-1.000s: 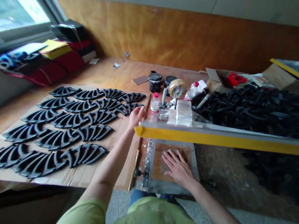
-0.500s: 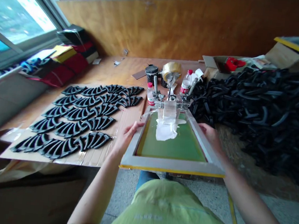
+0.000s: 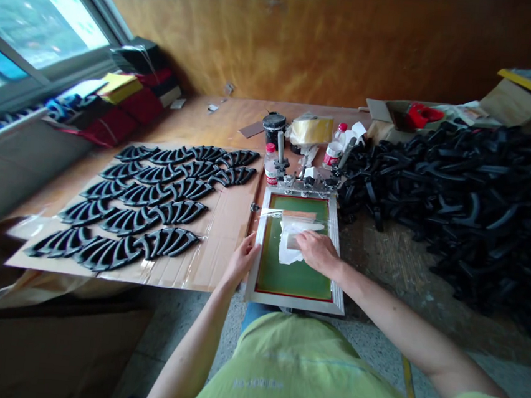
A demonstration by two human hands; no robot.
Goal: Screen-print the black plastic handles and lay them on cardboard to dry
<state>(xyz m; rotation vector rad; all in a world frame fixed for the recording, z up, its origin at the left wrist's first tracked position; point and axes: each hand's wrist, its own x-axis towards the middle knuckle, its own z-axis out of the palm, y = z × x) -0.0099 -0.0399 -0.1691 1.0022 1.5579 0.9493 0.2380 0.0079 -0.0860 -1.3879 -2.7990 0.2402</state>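
Note:
A screen-printing frame with a green mesh lies flat on the table in front of me. My left hand grips its left rail, fingers curled over the edge. My right hand rests on the mesh, closed on a squeegee that sits in a patch of white ink. Rows of black fan-shaped plastic parts lie on a cardboard sheet to the left of the frame.
A big heap of black plastic parts fills the right side. Behind the frame stand a black ink pot, small bottles and a tape roll. Cloth and boxes lie by the window at the left.
The raised frame has swung down flat onto the table. My right hand left the base under the frame, went to the frame's right rail, then onto the squeegee. My left hand stayed on the left rail.

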